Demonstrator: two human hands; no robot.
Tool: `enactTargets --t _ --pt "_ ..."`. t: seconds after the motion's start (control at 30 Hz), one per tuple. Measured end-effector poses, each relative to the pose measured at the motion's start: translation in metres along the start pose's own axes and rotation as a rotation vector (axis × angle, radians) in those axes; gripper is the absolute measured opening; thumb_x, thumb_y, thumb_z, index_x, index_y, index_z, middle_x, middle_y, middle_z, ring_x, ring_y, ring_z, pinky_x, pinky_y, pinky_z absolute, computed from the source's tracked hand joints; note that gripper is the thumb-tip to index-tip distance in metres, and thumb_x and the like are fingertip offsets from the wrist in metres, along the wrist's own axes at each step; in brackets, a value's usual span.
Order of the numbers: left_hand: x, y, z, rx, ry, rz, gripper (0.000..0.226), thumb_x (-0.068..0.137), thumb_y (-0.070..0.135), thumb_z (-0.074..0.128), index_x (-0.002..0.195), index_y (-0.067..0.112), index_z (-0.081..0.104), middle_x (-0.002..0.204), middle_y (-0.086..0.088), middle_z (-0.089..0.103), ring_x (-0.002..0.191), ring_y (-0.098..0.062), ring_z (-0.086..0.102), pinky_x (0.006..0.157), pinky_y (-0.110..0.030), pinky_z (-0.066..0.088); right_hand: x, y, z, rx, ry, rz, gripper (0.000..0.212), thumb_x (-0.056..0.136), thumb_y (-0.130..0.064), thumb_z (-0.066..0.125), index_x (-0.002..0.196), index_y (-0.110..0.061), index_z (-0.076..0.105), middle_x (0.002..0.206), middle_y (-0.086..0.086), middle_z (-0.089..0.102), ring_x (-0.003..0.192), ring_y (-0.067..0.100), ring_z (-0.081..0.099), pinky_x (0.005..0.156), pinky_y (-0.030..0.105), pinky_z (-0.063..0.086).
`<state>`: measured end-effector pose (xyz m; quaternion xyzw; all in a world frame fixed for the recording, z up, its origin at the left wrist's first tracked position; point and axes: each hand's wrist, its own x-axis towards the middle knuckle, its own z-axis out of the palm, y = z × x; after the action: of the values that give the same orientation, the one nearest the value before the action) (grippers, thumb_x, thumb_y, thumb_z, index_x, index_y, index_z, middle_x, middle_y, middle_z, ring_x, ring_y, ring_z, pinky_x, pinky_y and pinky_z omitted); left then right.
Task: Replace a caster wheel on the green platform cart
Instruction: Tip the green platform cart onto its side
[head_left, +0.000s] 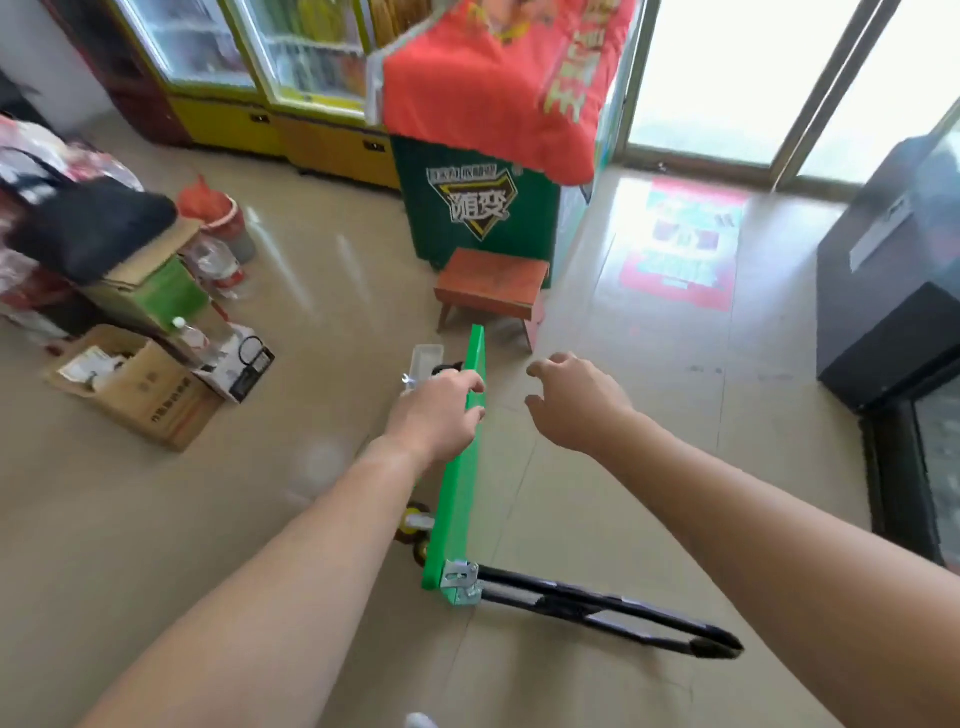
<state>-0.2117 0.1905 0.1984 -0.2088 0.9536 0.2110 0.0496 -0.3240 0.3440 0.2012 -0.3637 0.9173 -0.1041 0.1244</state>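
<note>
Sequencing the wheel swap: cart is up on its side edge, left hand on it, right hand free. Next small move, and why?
Probably bring the right hand onto the top edge of the green cart deck. The deck stands on its narrow edge, gripped only by the left hand, with the caster wheels facing left. A second grip would likely steady it before anyone works on them.

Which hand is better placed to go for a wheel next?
Likely the right hand: it hovers open and free, while the left hand grips the top edge of the upended green platform cart, steadying it.
</note>
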Motion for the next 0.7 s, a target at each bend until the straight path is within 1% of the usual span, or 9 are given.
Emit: enactTargets --t 0.03,0.1,0.17,0.23,0.3,0.37,0.47,0.57,0.7 --pt "-0.007 0.003 -0.042 0.011 0.065 0.012 0.035 0.101 0.030 0.063 0.135 0.023 0.062 0.138 -0.003 0.063 0.126 -0.029 0.060 0.103 -0.042 0.050 0.002 -0.020 -0.037 0.001 0.060 -0.035 0.034 0.099 -0.033 0.052 0.129 -0.019 0.059 0.123 0.007 0.058 0.110 0.033 0.060 0.086 0.039 0.052" --pt "-0.024 0.004 -0.122 0.017 0.192 0.045 0.033 0.101 0.030 0.063 0.133 0.022 0.063 0.135 -0.003 0.063 0.124 -0.028 0.060 0.102 -0.042 0.050 0.003 -0.063 -0.103 -0.006 0.175 -0.104 0.033 0.097 -0.035 0.056 0.126 -0.020 0.060 0.120 0.006 0.058 0.109 0.032 0.061 0.089 0.043 0.055" --pt "-0.039 -0.006 -0.190 0.040 0.301 0.079 0.034 0.102 0.030 0.063 0.134 0.021 0.062 0.135 -0.003 0.063 0.124 -0.028 0.060 0.102 -0.042 0.051 0.006 -0.106 -0.154 -0.022 0.275 -0.149 0.041 0.094 -0.040 0.057 0.133 -0.025 0.056 0.127 0.003 0.056 0.114 0.030 0.059 0.089 0.044 0.055" --pt "-0.051 -0.025 -0.247 0.092 0.394 0.100 0.036 0.102 0.032 0.062 0.137 0.022 0.060 0.136 -0.001 0.062 0.125 -0.026 0.059 0.101 -0.041 0.050 0.010 -0.148 -0.190 -0.021 0.367 -0.194 0.050 0.093 -0.043 0.058 0.141 -0.028 0.051 0.136 0.000 0.054 0.119 0.027 0.058 0.090 0.045 0.056" --pt "-0.060 -0.056 -0.293 0.140 0.467 0.116 0.038 0.102 0.034 0.062 0.138 0.024 0.059 0.137 0.000 0.062 0.125 -0.025 0.059 0.103 -0.044 0.050 0.021 -0.190 -0.212 -0.017 0.447 -0.238 0.051 0.093 -0.044 0.059 0.141 -0.029 0.051 0.136 -0.001 0.055 0.117 0.026 0.058 0.091 0.045 0.056" --pt "-0.062 -0.095 -0.332 0.180 0.521 0.145 0.038 0.102 0.035 0.062 0.139 0.024 0.059 0.137 0.002 0.062 0.125 -0.023 0.059 0.102 -0.044 0.051 0.039 -0.232 -0.224 -0.021 0.493 -0.267 0.053 0.093 -0.044 0.059 0.143 -0.028 0.051 0.137 0.000 0.055 0.120 0.027 0.058 0.096 0.044 0.054" --pt "-0.053 -0.160 -0.386 0.228 0.568 0.170 0.039 0.101 0.037 0.063 0.139 0.026 0.059 0.140 0.006 0.061 0.125 -0.020 0.060 0.100 -0.040 0.052 0.073 -0.297 -0.229 -0.004 0.551 -0.280 0.052 0.094 -0.045 0.060 0.142 -0.028 0.052 0.139 -0.001 0.055 0.123 0.026 0.057 0.100 0.044 0.052" --pt "-0.029 -0.215 -0.439 0.254 0.524 0.176 0.040 0.102 0.037 0.062 0.140 0.027 0.057 0.143 0.006 0.058 0.126 -0.020 0.059 0.101 -0.040 0.051 0.113 -0.354 -0.230 0.056 0.575 -0.270 0.052 0.093 -0.045 0.061 0.142 -0.027 0.052 0.141 -0.002 0.055 0.125 0.026 0.056 0.103 0.046 0.051" --pt "0.003 -0.267 -0.492 0.259 0.490 0.179 0.038 0.102 0.037 0.062 0.138 0.026 0.058 0.134 0.003 0.061 0.111 -0.021 0.064 0.094 -0.043 0.056 0.166 -0.413 -0.230 0.067 0.535 -0.211 0.056 0.093 -0.043 0.062 0.145 -0.025 0.050 0.142 0.002 0.054 0.126 0.026 0.055 0.105 0.043 0.049"
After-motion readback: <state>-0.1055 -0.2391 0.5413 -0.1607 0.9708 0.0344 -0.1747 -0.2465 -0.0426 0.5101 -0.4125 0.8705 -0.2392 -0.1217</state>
